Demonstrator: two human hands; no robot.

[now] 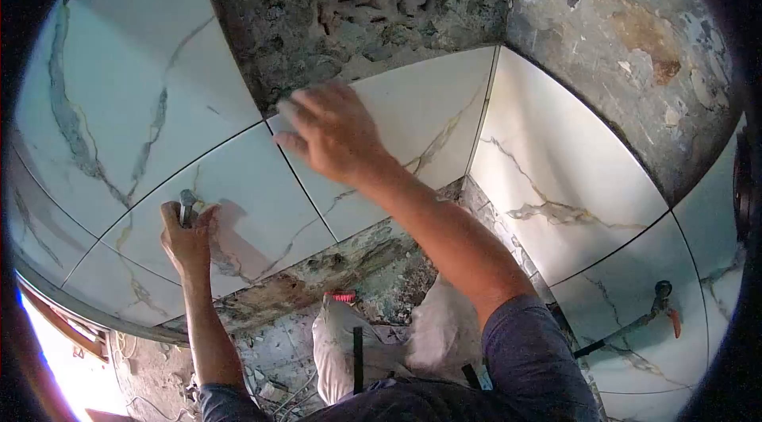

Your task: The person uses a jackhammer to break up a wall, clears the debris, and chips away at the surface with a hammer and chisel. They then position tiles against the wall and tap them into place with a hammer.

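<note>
My left hand [189, 243] is closed around a tool with a grey metal head [186, 206], held in front of a white marbled wall tile [258, 192]. Most of the tool is hidden by the fingers. My right hand [337, 132] is raised at the top edge of the neighbouring marbled tile [421, 108], close to the joint between the tiles. Its fingers are slightly blurred and stand apart from the thumb, with nothing visible between them.
Bare rough wall [357, 17] shows above the tile row. A large upper tile [135, 80] rises at left. On the right-hand tiled wall sits a tap [661, 295] with a red handle. A red object [341, 296] lies beside my knees, and rubble and cables cover the floor.
</note>
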